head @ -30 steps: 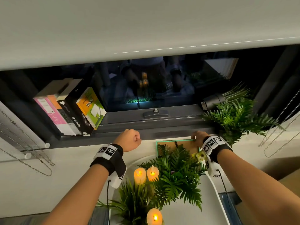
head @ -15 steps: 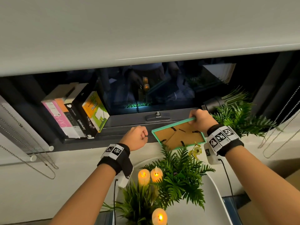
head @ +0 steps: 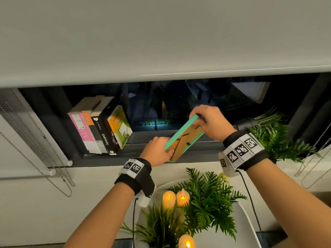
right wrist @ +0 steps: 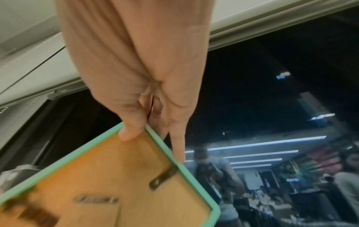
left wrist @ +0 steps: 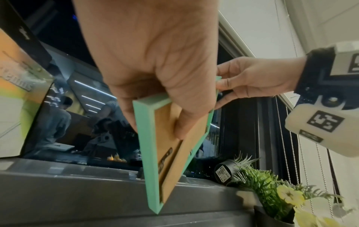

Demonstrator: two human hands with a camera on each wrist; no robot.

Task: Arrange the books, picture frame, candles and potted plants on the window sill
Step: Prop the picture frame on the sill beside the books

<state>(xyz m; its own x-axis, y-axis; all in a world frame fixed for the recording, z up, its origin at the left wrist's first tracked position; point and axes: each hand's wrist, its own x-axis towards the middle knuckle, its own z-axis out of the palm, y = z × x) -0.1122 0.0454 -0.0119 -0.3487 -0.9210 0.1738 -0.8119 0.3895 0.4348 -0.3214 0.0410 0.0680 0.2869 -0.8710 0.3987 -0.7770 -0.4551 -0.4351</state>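
A teal picture frame (head: 184, 138) with a brown back is held tilted over the dark window sill (head: 132, 155), its back toward me. My left hand (head: 161, 149) grips its lower end, thumb on the backing (left wrist: 170, 147). At the frame's upper end (right wrist: 108, 176) my right hand (head: 202, 119) pinches the corner. Several books (head: 100, 126) lean together on the sill at the left. One potted plant (head: 274, 138) lies at the sill's right end. Three lit candles (head: 168, 197) and two more plants (head: 209, 196) stand on the white table below.
The white table (head: 250, 230) sits under my forearms. A lowered roller blind (head: 161, 42) hangs just above the sill opening. Bead chains (head: 44, 158) dangle at the left and right sides. A window latch lies behind the frame, against the dark glass.
My right hand lifted the frame from the table up to the sill and tilted it on end. The left hand, earlier a fist at the sill edge, now grips the frame's lower end.
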